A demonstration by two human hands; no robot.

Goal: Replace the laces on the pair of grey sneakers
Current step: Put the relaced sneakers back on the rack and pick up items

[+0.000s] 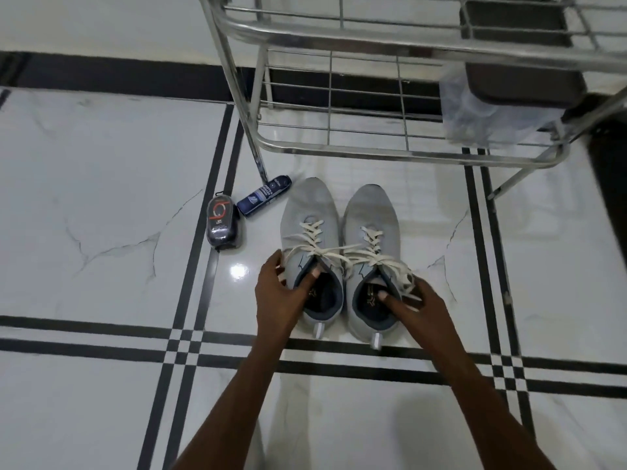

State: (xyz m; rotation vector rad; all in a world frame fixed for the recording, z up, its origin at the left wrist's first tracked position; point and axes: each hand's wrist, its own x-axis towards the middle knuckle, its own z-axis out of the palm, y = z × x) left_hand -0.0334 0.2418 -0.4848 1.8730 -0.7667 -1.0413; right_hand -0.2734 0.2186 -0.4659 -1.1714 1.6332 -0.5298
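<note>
Step in hand: the person is taking hold of both grey sneakers at the collar; no lace is being pulled out yet, so the job is looking barely begun.
Left sneaker: sitting on the white tiled floor, toe pointing to 12 o'clock, still laced with a cream lace whose loose ends are trailing toward 3 o'clock across the other shoe.
Right sneaker: lying just beside the left one, at its 3 o'clock, sides touching or nearly so, its cream lace also threaded.
Left hand: gripping the left sneaker's outer collar, thumb hooking inside the opening, fingers wrapping the outside.
Right hand: gripping the right sneaker's collar likewise, thumb inside, fingers closing over the loose lace ends on the outer side.
Next move: likely calling for freeing one hand to work the lace out eyelet by eyelet, starting at the top near the collar.
Replacement laces: not showing anywhere in view.
Around: a dark pouch-like pack and a blue can lying at 10 o'clock of the sneakers; a steel rack standing at 12 o'clock.
In the way: the tangled loose ends crossing between the shoes.
</note>
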